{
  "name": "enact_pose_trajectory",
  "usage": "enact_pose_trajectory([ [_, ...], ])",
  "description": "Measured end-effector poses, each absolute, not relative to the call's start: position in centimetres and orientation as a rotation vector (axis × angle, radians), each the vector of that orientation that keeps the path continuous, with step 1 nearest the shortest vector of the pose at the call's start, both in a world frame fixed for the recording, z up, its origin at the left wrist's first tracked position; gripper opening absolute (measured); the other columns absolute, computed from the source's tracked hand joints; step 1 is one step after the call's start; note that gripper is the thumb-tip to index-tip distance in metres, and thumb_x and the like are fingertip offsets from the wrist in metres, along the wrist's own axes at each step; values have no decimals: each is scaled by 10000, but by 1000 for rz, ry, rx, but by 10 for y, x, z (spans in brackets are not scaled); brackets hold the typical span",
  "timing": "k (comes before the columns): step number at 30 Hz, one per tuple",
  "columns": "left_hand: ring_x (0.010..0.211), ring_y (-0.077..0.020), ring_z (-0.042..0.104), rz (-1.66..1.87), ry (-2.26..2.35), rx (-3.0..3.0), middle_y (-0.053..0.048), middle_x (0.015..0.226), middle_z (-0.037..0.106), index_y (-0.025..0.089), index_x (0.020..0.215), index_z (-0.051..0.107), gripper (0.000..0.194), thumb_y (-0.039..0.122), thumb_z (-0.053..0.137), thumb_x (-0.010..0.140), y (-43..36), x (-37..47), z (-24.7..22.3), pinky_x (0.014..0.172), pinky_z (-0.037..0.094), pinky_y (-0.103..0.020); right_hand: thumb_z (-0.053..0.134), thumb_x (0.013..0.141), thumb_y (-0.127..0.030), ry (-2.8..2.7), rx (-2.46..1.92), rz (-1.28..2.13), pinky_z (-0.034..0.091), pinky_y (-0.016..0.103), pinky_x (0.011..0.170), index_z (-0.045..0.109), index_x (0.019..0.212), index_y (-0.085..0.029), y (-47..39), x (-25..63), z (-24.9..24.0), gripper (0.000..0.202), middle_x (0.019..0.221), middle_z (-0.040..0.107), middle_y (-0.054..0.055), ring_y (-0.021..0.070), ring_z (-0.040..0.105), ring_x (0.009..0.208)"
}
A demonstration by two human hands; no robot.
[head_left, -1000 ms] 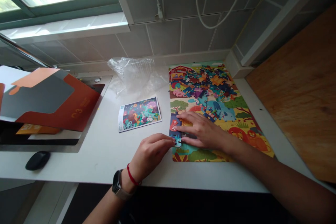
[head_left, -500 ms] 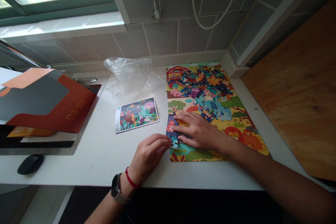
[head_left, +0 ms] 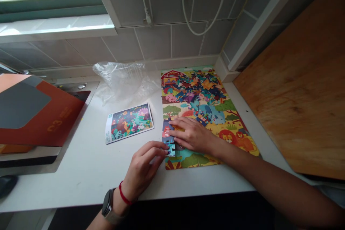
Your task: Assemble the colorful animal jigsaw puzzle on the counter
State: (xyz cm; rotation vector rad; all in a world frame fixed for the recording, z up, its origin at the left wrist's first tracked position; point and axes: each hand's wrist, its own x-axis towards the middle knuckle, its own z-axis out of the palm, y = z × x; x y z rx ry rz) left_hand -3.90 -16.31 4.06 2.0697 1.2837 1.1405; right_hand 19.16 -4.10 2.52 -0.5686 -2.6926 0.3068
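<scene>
My left hand (head_left: 149, 158) pinches a blue puzzle piece (head_left: 170, 149) by its left side, low on the left edge of a colourful animal puzzle (head_left: 194, 160). Just above that piece lies a dark blue one with a pink-red figure (head_left: 166, 130). The fingers of my right hand (head_left: 192, 134) stretch out flat over the board, their tips resting at the figured piece. Whether the two blue pieces are locked together I cannot tell. Loose puzzle pieces (head_left: 207, 84) are heaped on the far half of the board, and a few lie beside my right hand.
Left of the board lies a picture card (head_left: 132, 122), with a crumpled clear plastic bag (head_left: 118, 79) behind it. An orange and grey folder (head_left: 64, 115) stands over the sink at far left, near a black mouse (head_left: 7, 186). A wooden panel (head_left: 302, 90) borders the right side.
The view has shifted, so the counter and its things appear further left. My right thumb has drawn away from the lower blue piece, which shows more plainly in my left fingers.
</scene>
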Motion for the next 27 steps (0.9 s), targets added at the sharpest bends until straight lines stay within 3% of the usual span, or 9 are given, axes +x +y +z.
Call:
enact_pose_trajectory([
  [7,956,-168,743,1027,1232,2233,-72,1082,769,212,1046,695,150,97,600,1039,-171,-37,35,845,622,-261,650,1020,-304,-2720,-581,334,492,502,1173,744,1296,-251,-41,192,28,297,1450,659,113,304,574,1380],
  [12,1130,-262,697,877,1268,2472,-71,1216,787,240,1100,754,146,236,612,1066,-185,-34,29,909,645,-394,688,981,-321,-2773,-581,405,458,516,1203,725,1341,-229,-42,195,35,373,1485,631,139,323,546,1420],
  [19,1199,-269,668,773,1289,2513,-59,1268,784,240,1142,761,239,204,530,1094,-192,-37,25,925,648,-411,715,983,-490,-2773,-620,405,442,551,1210,720,1343,-212,-47,193,37,455,1504,612,168,347,535,1430],
  [27,1302,-289,649,811,1264,2491,-65,1272,777,242,1103,747,161,218,592,1071,-186,-36,28,985,637,-430,696,994,-356,-2716,-607,396,455,538,1208,728,1320,-199,-42,193,24,364,1518,616,156,329,513,1465],
])
